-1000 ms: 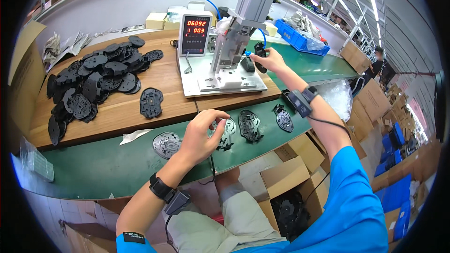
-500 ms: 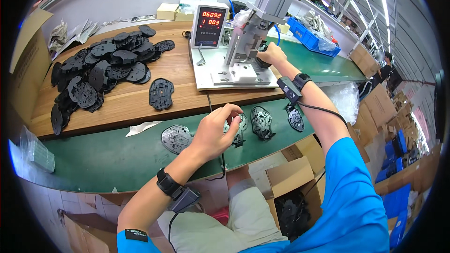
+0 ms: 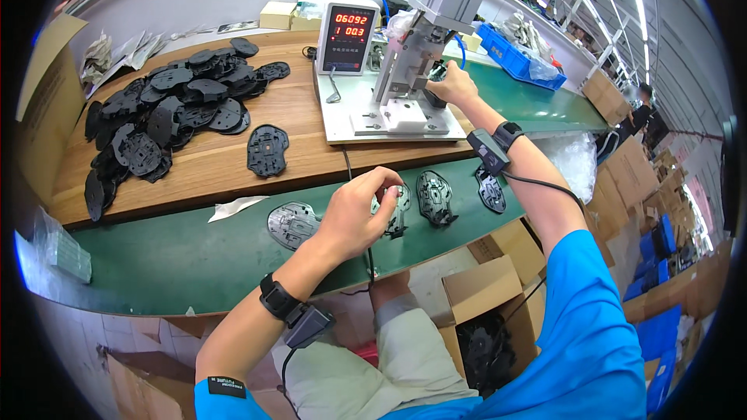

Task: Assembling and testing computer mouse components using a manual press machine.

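Green conveyor belt (image 3: 156, 253) runs across in front of me, smooth and matte, with a wooden bench top (image 3: 210, 159) behind it. My left hand (image 3: 354, 214) curls over a flat black plastic plate (image 3: 395, 210) lying on the belt, thumb and fingertips closing round its edge; the hand hides the contact, so I cannot tell if the pinch is firm. My right hand (image 3: 451, 85) reaches forward to the small metal press (image 3: 424, 54), fingers wrapped around a dark knob or part beside its upright column. Three more moulded plates lie on the belt: a greyer one (image 3: 292, 224) just left of my left hand, a ribbed black one (image 3: 434, 197) to its right, and another (image 3: 490, 187) partly under my right forearm. Each is thin, rounded like a shoe sole, with raised ribs and small holes. A loose heap of the same plates (image 3: 156, 120) sits on the wood at the left, one single plate (image 3: 267, 149) apart from it. A counter box with red digits (image 3: 348, 29) stands beside the press. The risk, as I judge it, is my right fingers resting so near the press head: a stroke could nip them. A loose left grip could also let the slick plate slide, or my forearm could drag the plate beneath it off the belt.
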`<state>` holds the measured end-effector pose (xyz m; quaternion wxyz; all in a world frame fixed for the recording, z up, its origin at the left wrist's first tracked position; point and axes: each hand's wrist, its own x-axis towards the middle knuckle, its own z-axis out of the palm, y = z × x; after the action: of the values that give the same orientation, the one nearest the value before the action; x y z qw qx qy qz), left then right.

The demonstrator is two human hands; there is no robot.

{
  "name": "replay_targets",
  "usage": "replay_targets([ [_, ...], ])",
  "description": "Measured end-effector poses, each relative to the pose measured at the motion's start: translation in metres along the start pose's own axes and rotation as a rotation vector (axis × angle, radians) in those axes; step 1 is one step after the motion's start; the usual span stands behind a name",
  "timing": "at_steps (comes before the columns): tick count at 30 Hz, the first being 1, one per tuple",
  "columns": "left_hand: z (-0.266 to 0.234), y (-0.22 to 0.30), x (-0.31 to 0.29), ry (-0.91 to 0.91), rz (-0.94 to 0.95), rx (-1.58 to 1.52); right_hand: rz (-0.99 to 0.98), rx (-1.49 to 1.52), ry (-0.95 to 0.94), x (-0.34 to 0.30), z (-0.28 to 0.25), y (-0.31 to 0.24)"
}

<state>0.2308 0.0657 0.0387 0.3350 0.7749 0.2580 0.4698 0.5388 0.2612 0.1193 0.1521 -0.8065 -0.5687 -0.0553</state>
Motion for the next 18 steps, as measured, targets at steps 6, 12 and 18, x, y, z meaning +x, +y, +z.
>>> replay_targets([
  [6, 0.001, -0.003, 0.001, 0.017, 0.015, -0.012, 0.026, 0.000, 0.015, -0.004, 0.012, 0.004],
  [12, -0.001, -0.004, 0.001, 0.023, 0.012, 0.000, -0.051, -0.009, 0.029, -0.006, 0.008, 0.002],
  [18, -0.001, -0.002, 0.001, 0.021, 0.020, -0.003, -0.031, 0.000, 0.042, -0.005, 0.005, 0.002],
])
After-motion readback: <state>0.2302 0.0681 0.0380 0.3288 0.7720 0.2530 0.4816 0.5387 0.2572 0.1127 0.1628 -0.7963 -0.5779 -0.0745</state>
